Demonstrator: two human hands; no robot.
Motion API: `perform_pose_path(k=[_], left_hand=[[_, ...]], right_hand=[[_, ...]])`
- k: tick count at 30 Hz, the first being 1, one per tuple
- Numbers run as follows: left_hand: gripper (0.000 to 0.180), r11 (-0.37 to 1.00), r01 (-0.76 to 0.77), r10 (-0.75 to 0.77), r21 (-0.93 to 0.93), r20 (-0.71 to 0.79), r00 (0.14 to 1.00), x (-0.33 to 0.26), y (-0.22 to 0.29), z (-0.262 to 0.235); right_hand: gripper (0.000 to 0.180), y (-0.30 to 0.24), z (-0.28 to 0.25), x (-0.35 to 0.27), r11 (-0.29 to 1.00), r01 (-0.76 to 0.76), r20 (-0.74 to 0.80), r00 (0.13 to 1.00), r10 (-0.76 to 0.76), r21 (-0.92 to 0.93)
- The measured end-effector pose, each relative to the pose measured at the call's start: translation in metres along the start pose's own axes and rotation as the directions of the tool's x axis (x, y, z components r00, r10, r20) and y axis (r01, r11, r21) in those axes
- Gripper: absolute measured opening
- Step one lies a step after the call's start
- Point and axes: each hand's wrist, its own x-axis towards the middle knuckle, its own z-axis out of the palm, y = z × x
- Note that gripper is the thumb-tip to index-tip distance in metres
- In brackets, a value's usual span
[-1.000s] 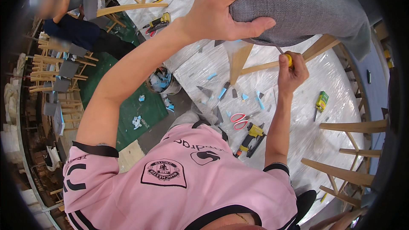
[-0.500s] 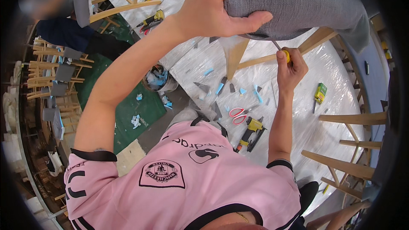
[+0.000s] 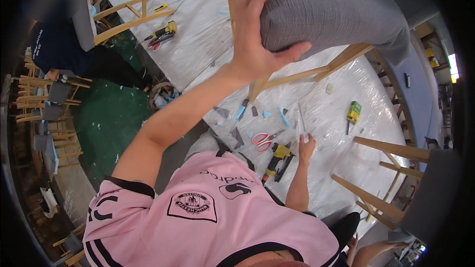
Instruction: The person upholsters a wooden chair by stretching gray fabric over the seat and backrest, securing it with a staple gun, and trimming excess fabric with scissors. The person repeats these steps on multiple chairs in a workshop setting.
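Observation:
A chair with grey woven upholstery (image 3: 321, 12) and pale wooden legs stands tilted at the top. My left hand (image 3: 255, 44) presses against its padded edge, with fingers stretched upward and thumb along the lower side. Low over the wrapped table, my right hand (image 3: 307, 146) has bent fingers at the near end of a thin, pale strip (image 3: 300, 117). Its fingertips are too small to show what they grip. Left of that hand lie a black and yellow staple gun (image 3: 278, 162) and red-handled scissors (image 3: 262, 142).
Plastic film covers the table (image 3: 329, 113), where blue and dark scraps (image 3: 283, 115) and a green-yellow box (image 3: 354, 112) lie. Another wooden-legged chair (image 3: 391, 148) stands at the right. A co-worker (image 3: 64, 44) handles a chair at the far left. A second staple gun (image 3: 163, 30) lies near the table's left edge.
My right hand has left the chair's underside and come down to the table; the yellow-handled tool it held no longer shows. My left hand's fingers have straightened against the upholstery.

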Motion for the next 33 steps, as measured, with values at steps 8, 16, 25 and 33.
perform_pose_path(k=[8,16,25,33], left_hand=[[0.101,0.978,0.208,-0.207,-0.023,0.033,0.978,-0.076,0.012,0.004],[0.072,0.947,0.294,-0.279,-0.129,0.123,0.952,-0.073,0.031,-0.034],[0.044,0.832,0.503,-0.505,-0.233,0.058,0.861,-0.064,0.041,-0.052],[0.042,0.158,0.826,-0.849,-0.541,0.353,0.394,-0.051,0.038,-0.043]], right_hand=[[0.063,-0.372,-0.165,0.082,0.005,-0.427,0.358,0.751,-0.554,0.904],[0.061,-0.415,-0.176,0.077,0.104,-0.496,0.480,0.732,-0.483,0.862],[0.059,-0.425,-0.162,0.075,-0.012,-0.424,0.350,0.763,-0.544,0.906],[0.061,-0.414,-0.133,0.075,0.085,-0.102,0.132,0.806,-0.577,0.991]])
